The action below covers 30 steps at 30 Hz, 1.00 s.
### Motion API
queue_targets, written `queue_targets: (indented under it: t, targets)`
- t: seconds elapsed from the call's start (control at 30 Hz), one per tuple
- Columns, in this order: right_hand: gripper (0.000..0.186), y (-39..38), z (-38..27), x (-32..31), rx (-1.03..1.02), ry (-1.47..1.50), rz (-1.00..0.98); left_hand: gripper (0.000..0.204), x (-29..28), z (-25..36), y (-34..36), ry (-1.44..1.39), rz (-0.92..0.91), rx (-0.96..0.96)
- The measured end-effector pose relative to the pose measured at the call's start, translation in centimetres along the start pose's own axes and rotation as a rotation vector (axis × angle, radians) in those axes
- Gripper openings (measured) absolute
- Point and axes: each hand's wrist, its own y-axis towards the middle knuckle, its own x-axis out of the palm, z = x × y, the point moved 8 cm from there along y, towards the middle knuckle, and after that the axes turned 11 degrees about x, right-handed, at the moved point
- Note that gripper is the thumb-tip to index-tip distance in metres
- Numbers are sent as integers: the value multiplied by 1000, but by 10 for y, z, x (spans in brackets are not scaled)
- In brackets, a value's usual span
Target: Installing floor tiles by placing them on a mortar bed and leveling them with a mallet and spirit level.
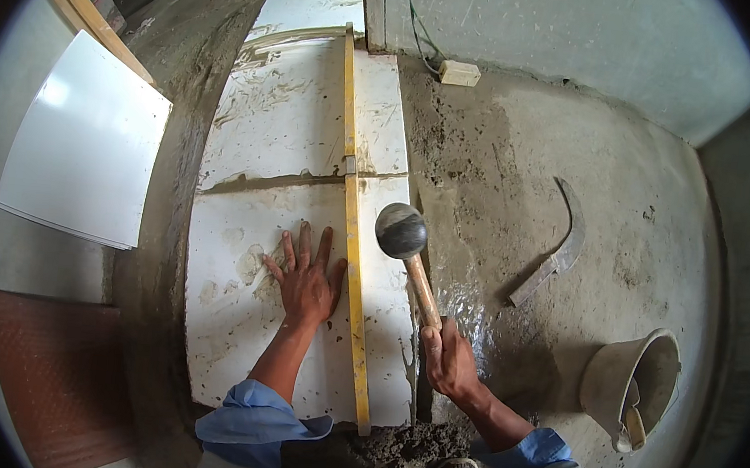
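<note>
My left hand (pixel 306 286) lies flat with spread fingers on a white floor tile (pixel 240 347) smeared with wet mortar. In my right hand (pixel 451 358) is the wooden handle of a rubber mallet (pixel 401 232); its dark round head is over the tile's right edge. A long yellow spirit level (pixel 353 268) runs lengthwise across this tile and the farther white tile (pixel 288 102), just right of my left hand. A mortar-stained joint separates the two tiles.
On the right lie a sickle (pixel 561 248) and a bucket (pixel 629 390) with a tool inside. A pale block (pixel 459 73) sits by the far wall near a green cable. White tiles (pixel 89 138) and a reddish-brown tile (pixel 50 375) lean at the left. Wet mortar (pixel 419 447) is near my foot.
</note>
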Motion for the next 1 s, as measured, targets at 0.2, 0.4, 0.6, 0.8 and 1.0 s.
queue_targets:
  t: [0.2, 0.4, 0.6, 0.8, 1.0]
  targets:
    - [31, 9, -6, -1, -110, -113, 32, 61, -1, 2, 2, -3, -4, 8]
    - [33, 17, 14, 11, -102, -138, -10, 61, 2, 2, 1, 34, -55, 14]
    - [30, 14, -4, 6, -239, -149, 16, 67, -1, 3, 0, -6, -35, 12]
    - [31, 9, 2, 3, -124, -6, 75, 66, 0, 7, 4, -5, -21, 26]
    - [33, 14, 8, 13, 10, -56, -2, 59, -8, -2, 3, 9, 26, 13]
